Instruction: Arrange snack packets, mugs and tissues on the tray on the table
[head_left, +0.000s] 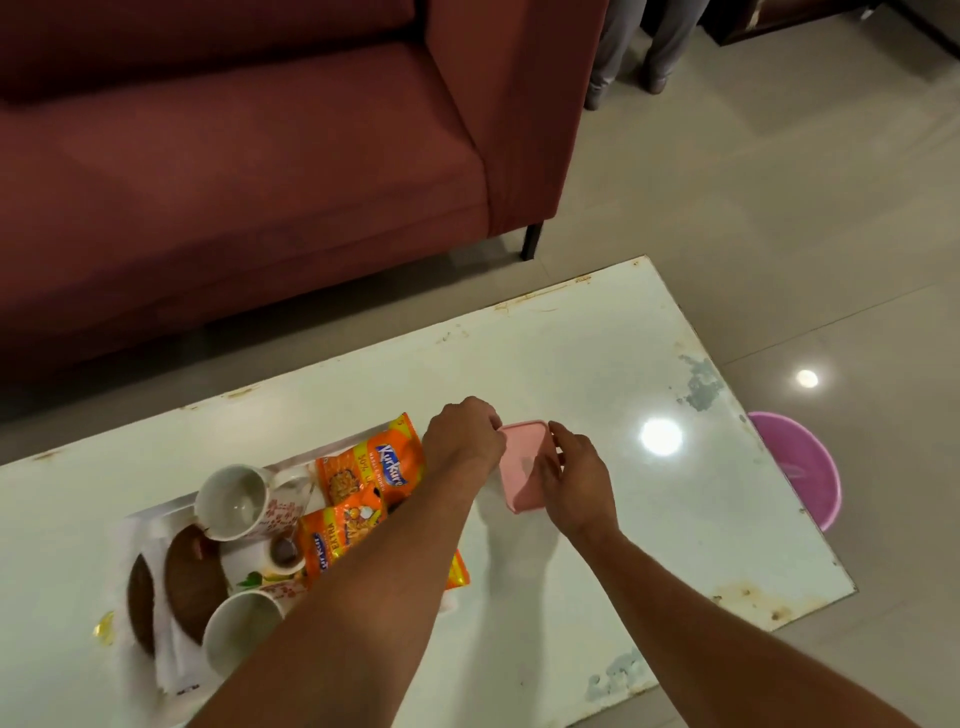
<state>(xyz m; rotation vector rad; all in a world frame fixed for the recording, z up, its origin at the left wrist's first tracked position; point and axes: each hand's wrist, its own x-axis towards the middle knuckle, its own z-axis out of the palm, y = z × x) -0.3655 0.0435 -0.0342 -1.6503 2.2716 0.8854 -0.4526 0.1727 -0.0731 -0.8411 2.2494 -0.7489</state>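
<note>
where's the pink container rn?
Head view, centre: pink container held between left hand and right hand over the table, just right of the orange snack packets on the tray.

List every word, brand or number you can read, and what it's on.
"Kurkure": upper orange snack packet, blue logo.
"30%": same packet, beside the logo; the smaller print there is blurred.
"EXTRA": lower orange snack packet; its logo is too blurred to read.
Mugs, pink container: no text visible.
</note>
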